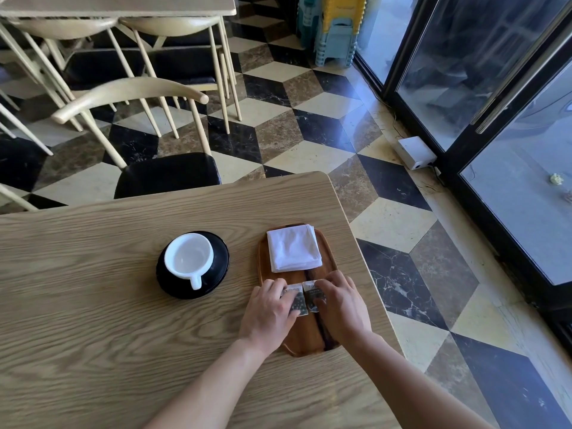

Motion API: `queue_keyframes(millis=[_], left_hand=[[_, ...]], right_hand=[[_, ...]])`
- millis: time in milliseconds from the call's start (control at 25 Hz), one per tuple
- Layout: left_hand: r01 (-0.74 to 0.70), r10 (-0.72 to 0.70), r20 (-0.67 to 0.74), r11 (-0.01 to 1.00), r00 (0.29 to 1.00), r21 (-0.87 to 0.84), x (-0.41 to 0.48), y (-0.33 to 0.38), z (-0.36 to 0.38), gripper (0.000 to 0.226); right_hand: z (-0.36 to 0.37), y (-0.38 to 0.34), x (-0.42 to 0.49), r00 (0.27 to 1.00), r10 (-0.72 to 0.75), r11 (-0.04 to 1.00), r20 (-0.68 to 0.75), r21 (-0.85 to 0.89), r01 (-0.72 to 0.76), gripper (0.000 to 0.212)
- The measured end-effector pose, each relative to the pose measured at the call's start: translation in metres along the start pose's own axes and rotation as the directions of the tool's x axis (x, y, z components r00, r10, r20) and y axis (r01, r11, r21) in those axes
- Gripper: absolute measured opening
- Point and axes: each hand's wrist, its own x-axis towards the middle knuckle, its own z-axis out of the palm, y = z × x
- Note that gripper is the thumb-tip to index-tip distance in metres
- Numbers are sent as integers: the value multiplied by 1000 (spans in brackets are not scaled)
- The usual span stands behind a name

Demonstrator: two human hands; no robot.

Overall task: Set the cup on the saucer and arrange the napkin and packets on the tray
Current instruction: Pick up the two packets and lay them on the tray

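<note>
A white cup [188, 257] stands on the black saucer [220, 261], handle toward me. To its right lies an oval wooden tray [301, 335]. A folded white napkin [293, 249] rests on the tray's far half. Two small dark-printed packets lie side by side across the tray's middle. My left hand [270, 309] presses its fingers on the left packet [296, 300]. My right hand [340, 303] presses on the right packet [312, 291]. Both packets are partly hidden under my fingers.
The wooden table [108, 305] ends just right of the tray, with its far corner [322, 178] beyond the napkin. A chair with a black seat [168, 173] stands at the table's far side. Glass doors [495, 119] line the right.
</note>
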Motion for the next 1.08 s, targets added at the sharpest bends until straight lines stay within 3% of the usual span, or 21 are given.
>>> queue_keyframes(millis=[280,480,640,1080], left_hand=[[19,-23,-57,997,998,-70,-2,-2,0,33],[-48,46,-70,999,997,-23,-7,-5,6,19],[-27,25,-84,999,996,-26,-3,-2,7,12],[-3,2,-71,1000,997,-15,-1,-2,5,15]], right_hand=[[-5,-1,0,1000,-3,996,-18,90,4,23],[-3,-4,-2,999,-32,997,6,66,31,17],[0,-5,1,999,-23,998,23,62,21,18],[1,-5,-1,1000,-22,995,-6,99,22,15]])
